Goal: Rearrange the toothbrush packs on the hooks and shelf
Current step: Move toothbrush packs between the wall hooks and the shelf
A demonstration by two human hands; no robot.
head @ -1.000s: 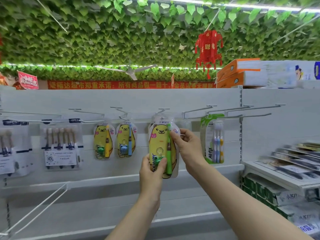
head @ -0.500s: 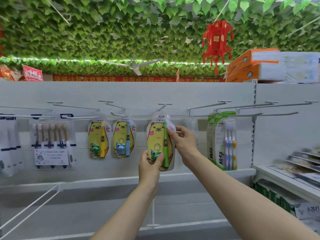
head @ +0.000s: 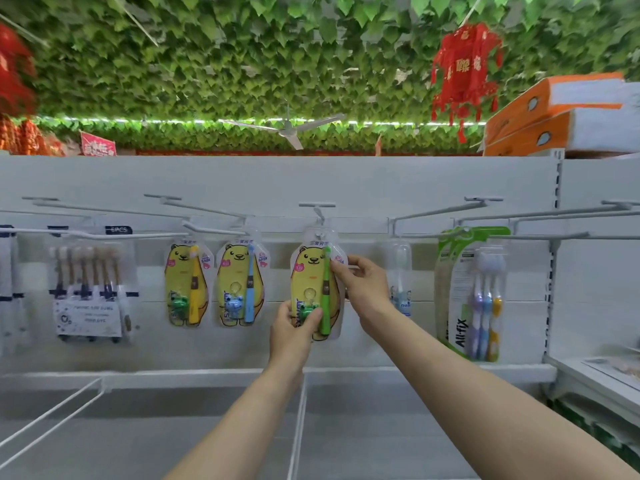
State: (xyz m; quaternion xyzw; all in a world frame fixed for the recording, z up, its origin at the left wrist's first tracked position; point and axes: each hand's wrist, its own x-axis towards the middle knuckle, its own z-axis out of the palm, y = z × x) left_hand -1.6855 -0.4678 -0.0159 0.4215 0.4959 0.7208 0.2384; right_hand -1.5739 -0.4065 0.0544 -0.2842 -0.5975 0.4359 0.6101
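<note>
- Head view: left hand (head: 294, 327) pinching lower left corner of the bear toothbrush pack (head: 311, 275), thumb on the front over the green frog toy, other fingers behind.
- Right hand (head: 365, 284) pinching the pack's upper right edge, fingertips (head: 337, 265) just beside the green brush head.
- Pack upright, facing out, top tab right at the centre hook (head: 318, 213); cannot tell whether the hook is through the hole.
- Left of it, two matching bear packs hanging side by side: blue-brush pack (head: 239, 285) nearer, yellow-brush pack (head: 187, 285) further left.
- Further left, multi-brush pack (head: 90, 289) on its own hook.
- Right, partly behind the right hand, clear single-brush pack (head: 401, 268); further right, green All-fix pack (head: 474, 296) with three brushes.
- All hooks mounted on the white back panel (head: 277, 178).
- Below, white shelf (head: 173, 427) with a wire divider (head: 298, 410) running near to far.
- Up top right, orange boxes (head: 554, 112); overhead, red lantern (head: 464, 67), ceiling fan (head: 287, 128), green leaf cover (head: 242, 64).
</note>
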